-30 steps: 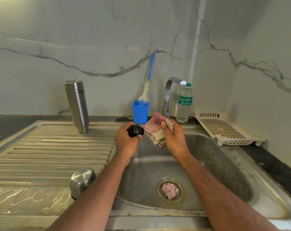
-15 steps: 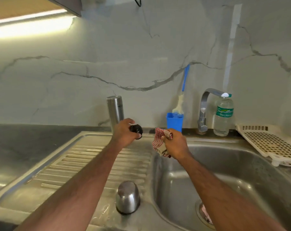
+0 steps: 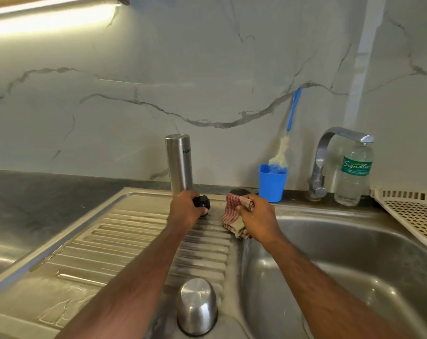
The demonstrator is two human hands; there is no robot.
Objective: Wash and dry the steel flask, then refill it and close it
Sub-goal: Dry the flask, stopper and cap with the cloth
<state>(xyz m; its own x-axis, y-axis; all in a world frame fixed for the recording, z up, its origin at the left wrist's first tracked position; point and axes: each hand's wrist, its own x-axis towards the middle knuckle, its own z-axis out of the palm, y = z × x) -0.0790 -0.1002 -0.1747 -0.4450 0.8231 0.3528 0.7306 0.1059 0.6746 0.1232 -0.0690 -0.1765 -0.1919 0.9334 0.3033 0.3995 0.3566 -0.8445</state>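
At the back edge of the drainboard [image 3: 124, 241] our flask [image 3: 179, 165] stands upside down and upright, just behind our left hand [image 3: 186, 211]. We cannot tell whether they touch. Bare ribbed steel runs leftward from it toward the board's left rim. Our left arm reaches straight forward over the ribs, and the hand curls round a black stopper [image 3: 202, 202], held low near the board. Our right arm comes in over the basin [image 3: 354, 260], and the right hand [image 3: 255, 217] clutches a bunched red checked cloth [image 3: 231, 211] above the ridge between board and basin, just beside the stopper and apart from it. Near the front edge a steel cup [image 3: 197, 305] sits upside down between our forearms. Along the back edge stand a blue tumbler [image 3: 272, 183] holding a brush [image 3: 283, 148], the tap [image 3: 322, 157] and a plastic bottle [image 3: 354, 174]. At the right edge lies a white rack [image 3: 413, 211].
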